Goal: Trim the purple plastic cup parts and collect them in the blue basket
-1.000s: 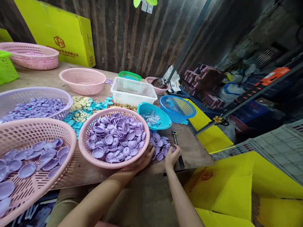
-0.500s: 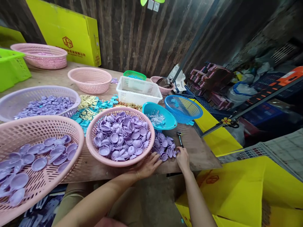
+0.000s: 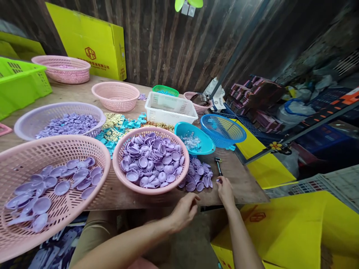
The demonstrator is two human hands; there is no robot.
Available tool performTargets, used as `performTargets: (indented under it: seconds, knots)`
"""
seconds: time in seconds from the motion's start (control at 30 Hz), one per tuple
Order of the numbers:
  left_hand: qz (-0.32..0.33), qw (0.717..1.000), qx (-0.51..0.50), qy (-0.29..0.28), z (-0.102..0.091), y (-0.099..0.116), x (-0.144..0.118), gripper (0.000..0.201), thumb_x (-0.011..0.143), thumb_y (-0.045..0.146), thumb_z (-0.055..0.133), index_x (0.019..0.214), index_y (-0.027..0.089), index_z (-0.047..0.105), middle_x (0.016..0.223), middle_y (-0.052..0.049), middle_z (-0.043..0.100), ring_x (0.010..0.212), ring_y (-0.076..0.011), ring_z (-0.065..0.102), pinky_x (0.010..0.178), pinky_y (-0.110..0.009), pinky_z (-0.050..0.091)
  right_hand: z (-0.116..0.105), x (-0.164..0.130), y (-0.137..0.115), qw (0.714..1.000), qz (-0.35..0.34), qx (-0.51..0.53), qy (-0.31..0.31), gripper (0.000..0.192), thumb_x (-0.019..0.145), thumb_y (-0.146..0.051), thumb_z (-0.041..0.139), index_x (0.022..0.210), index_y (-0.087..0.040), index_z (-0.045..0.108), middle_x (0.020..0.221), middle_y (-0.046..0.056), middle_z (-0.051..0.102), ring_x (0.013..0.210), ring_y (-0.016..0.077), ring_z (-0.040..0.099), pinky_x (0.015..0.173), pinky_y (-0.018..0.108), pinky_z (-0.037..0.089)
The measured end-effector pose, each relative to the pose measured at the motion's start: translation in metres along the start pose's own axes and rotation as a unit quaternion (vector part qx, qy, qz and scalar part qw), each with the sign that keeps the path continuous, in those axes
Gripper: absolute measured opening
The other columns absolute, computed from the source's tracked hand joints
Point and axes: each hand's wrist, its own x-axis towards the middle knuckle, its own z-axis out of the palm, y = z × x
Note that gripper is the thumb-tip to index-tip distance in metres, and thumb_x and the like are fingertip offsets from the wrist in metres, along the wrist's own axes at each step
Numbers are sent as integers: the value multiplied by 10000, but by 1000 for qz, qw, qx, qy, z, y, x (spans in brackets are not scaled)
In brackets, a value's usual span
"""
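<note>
My left hand (image 3: 183, 212) hovers by the table's front edge, below the pile of purple bowl-shaped pieces (image 3: 198, 174). Its fingers are loosely bent and apart, with nothing visible in them. Over the table edge to the right, my right hand (image 3: 226, 193) is closed, a small purple piece (image 3: 219, 181) showing at its fingertips. A small hammer (image 3: 218, 166) lies just beyond that hand, and the lower end of its handle is hidden. Left of the pile stands a round pink basket (image 3: 119, 175) heaped with similar purple pieces.
A large pink basket (image 3: 98, 147) holds purple spoon-like pieces at the left. Behind are a lilac basket (image 3: 24, 125), a white basket (image 3: 171, 115), a turquoise bowl (image 3: 209, 148) and a blue basket (image 3: 232, 140). A yellow carton (image 3: 283, 220) stands below the table's right side.
My left hand has drawn back from the pink basket's rim and the pile, its fingers now bent. A purple piece shows at my right fingertips. The view has shifted slightly left.
</note>
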Motion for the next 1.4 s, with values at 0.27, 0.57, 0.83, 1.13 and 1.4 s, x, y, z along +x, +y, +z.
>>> performTargets:
  seconds: [0.27, 0.57, 0.83, 1.13, 1.4]
  knots:
    - [-283, 683, -672, 28, -19, 47, 1, 378, 836, 463, 367, 926, 115, 483, 661, -54, 579, 583, -146, 591, 626, -264, 442, -51, -44, -134, 931, -241, 156, -224, 201, 777, -153, 399, 892, -195, 559, 855, 41, 603, 805, 155, 574, 708, 255, 467]
    - [-239, 639, -703, 201, -141, 74, -30, 123, 819, 62, 413, 806, 31, 531, 677, -94, 546, 591, -97, 552, 546, -159, 465, -29, -41, -206, 886, -406, 211, -81, 236, 798, -232, 515, 1026, -249, 574, 1019, 36, 617, 950, 157, 584, 788, 215, 478]
    - [-150, 709, -424, 542, -360, 96, -25, 271, 843, 202, 406, 1113, 176, 412, 971, -102, 495, 796, -180, 560, 578, -316, 523, -16, -37, -227, 910, -301, 248, -141, 188, 838, -319, 439, 836, -210, 592, 832, 42, 625, 757, 158, 584, 657, 248, 475]
    - [-97, 952, -11, 289, -278, 63, -23, 193, 645, 174, 609, 836, 148, 612, 790, -42, 583, 727, -145, 535, 734, -289, 429, 41, -14, -238, 923, -289, 50, -249, 178, 768, -141, 461, 863, -177, 606, 872, 54, 629, 801, 177, 581, 724, 283, 425]
    - [-98, 918, 381, 52, -226, 68, -33, 100, 673, 146, 581, 769, 164, 606, 803, -65, 571, 786, -219, 544, 790, -349, 411, 61, -6, -283, 882, -359, -144, -269, 210, 785, -130, 468, 952, -170, 590, 939, 91, 622, 860, 200, 587, 681, 263, 404]
